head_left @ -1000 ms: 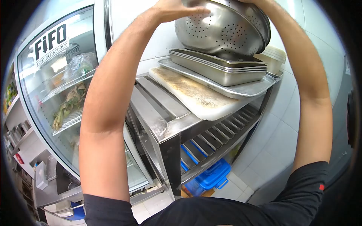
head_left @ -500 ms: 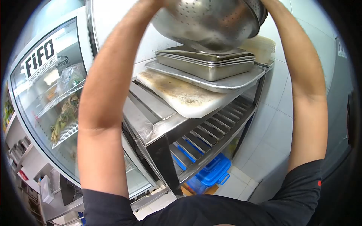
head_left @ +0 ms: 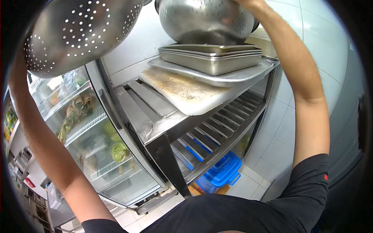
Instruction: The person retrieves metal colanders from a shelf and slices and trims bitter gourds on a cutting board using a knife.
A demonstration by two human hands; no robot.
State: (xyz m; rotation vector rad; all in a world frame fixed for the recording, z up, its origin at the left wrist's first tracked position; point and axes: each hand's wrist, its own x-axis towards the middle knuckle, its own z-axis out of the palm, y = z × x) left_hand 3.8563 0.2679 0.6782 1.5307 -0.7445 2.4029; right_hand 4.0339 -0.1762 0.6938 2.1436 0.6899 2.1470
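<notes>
A large steel colander (head_left: 83, 33) with round holes hangs in the air at the upper left. My left hand holds it by its far left side; the fingers are hidden behind the bowl. A second steel bowl-shaped colander (head_left: 206, 23) stands on a stack of shallow metal pans (head_left: 211, 64). At its upper right rim is my right hand (head_left: 250, 4), closed on the edge, partly cut off by the frame. Under the pans lie a metal tray (head_left: 237, 79) and a stained white cutting board (head_left: 190, 95).
These sit on a slatted steel rack (head_left: 155, 132). A blue-lidded box (head_left: 223, 169) is below it. A glass-door fridge (head_left: 116, 182) with vegetables stands left, close to my left arm. Tiled wall (head_left: 289, 120) lies right. Pale containers (head_left: 264, 46) are behind the pans.
The colanders, together above the pans before, are now apart. My left hand has carried one left and toward me. The other has come down onto the pans, with my right hand still at it.
</notes>
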